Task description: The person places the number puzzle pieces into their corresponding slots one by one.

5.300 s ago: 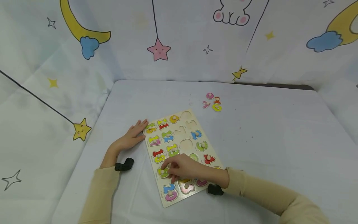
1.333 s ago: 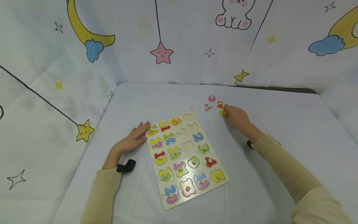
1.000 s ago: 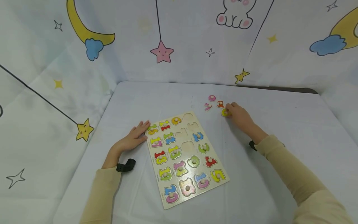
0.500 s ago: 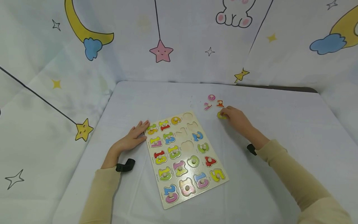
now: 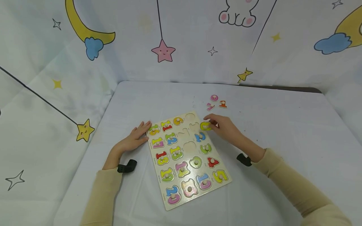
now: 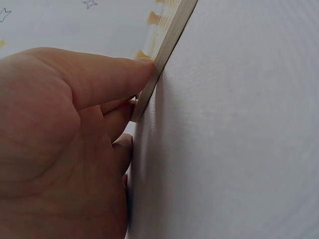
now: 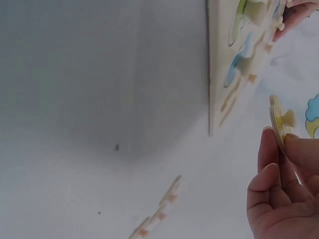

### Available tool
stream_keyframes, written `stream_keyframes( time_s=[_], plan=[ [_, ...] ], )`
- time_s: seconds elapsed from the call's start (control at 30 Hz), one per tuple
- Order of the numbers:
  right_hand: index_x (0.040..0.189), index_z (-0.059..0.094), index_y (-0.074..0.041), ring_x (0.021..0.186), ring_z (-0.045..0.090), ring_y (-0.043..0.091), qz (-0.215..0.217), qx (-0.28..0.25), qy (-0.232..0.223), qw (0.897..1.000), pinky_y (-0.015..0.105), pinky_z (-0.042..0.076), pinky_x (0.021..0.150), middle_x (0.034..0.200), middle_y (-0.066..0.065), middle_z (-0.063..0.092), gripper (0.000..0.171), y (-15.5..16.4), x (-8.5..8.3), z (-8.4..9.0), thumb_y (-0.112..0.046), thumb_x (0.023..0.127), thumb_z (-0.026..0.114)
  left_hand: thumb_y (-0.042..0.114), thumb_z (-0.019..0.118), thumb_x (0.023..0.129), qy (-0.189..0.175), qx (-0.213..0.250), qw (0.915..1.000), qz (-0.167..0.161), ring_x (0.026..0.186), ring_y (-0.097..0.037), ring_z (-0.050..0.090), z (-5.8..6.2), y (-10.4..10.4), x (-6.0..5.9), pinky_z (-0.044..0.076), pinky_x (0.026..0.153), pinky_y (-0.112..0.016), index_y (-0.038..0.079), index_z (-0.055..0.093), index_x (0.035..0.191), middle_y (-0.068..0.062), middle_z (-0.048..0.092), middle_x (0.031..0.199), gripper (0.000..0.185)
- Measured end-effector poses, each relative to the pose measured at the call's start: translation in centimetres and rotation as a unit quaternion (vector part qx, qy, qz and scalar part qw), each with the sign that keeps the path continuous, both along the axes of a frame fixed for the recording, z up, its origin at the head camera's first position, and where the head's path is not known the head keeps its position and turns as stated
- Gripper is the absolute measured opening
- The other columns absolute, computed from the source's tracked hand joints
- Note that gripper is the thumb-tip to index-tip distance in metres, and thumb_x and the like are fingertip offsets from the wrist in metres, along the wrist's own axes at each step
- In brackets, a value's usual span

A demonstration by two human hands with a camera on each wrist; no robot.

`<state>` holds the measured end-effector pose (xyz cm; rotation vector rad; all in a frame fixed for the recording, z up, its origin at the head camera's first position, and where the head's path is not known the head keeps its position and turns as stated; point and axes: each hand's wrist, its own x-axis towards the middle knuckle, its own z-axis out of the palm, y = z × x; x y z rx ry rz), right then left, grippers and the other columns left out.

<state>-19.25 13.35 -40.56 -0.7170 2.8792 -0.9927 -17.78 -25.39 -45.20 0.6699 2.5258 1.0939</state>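
The wooden number puzzle board [image 5: 183,160] lies tilted on the white table, with knobbed number pieces in most of its recesses. My left hand [image 5: 133,138] rests at the board's upper left corner, fingers fairly straight; in the left wrist view its thumb [image 6: 114,77] touches the board's edge. My right hand [image 5: 224,127] pinches a yellow, rounded number piece [image 5: 205,126] over the board's upper right edge. That piece stands on edge between thumb and fingers in the right wrist view, its knob [image 7: 288,118] showing. Empty recesses [image 5: 189,147] show in the board's upper right part.
Beyond the board lie a pink round piece [image 5: 214,98], a pink 7 [image 5: 210,106] and a red-orange 1 [image 5: 223,104]. A patterned cloth backdrop [image 5: 186,31] rises behind the table [image 5: 282,125]. Black wrist devices [image 5: 127,166] sit on both wrists.
My right hand has left the board's lower part, gone to the loose pieces, taken the yellow one and brought it left and nearer, over the board. My left hand stays at the corner.
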Motion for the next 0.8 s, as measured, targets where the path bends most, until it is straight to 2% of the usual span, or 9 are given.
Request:
stream_keyframes(
  time_s=[0.2, 0.57, 0.8],
  plan=[
    [0.106, 0.065, -0.009, 0.076, 0.055, 0.018, 0.015, -0.024, -0.03, 0.999, 0.029, 0.049, 0.066, 0.092, 0.002, 0.065, 0.021, -1.8, 0.9, 0.0, 0.001, 0.088, 0.063, 0.014, 0.05, 0.098, 0.001, -0.002, 1.0, 0.0, 0.139, -0.031, -0.005, 0.0, 0.0, 0.0, -0.007, 0.108, -0.049, 0.001, 0.017, 0.149, -0.016, 0.011, 0.154, 0.062],
    [0.101, 0.065, -0.011, 0.073, 0.052, 0.016, 0.039, -0.021, -0.103, 0.994, 0.026, 0.047, 0.064, 0.081, -0.004, 0.059, 0.013, -4.3, 1.9, -0.8, -0.005, 0.089, 0.064, 0.014, 0.05, 0.098, 0.0, -0.001, 1.0, -0.001, 0.139, -0.031, -0.005, 0.0, 0.0, 0.0, -0.007, 0.108, -0.049, 0.0, 0.017, 0.149, -0.016, 0.011, 0.154, 0.062],
    [0.1, 0.064, -0.011, 0.069, 0.053, 0.014, 0.058, -0.013, -0.122, 0.991, 0.025, 0.049, 0.063, 0.08, -0.005, 0.06, 0.013, -5.2, 2.6, -1.2, -0.005, 0.089, 0.064, 0.013, 0.05, 0.097, 0.002, 0.0, 1.0, -0.002, 0.139, -0.031, -0.005, -0.1, 0.0, 0.0, -0.007, 0.108, -0.048, 0.0, 0.017, 0.148, -0.016, 0.011, 0.154, 0.062]
  ],
)
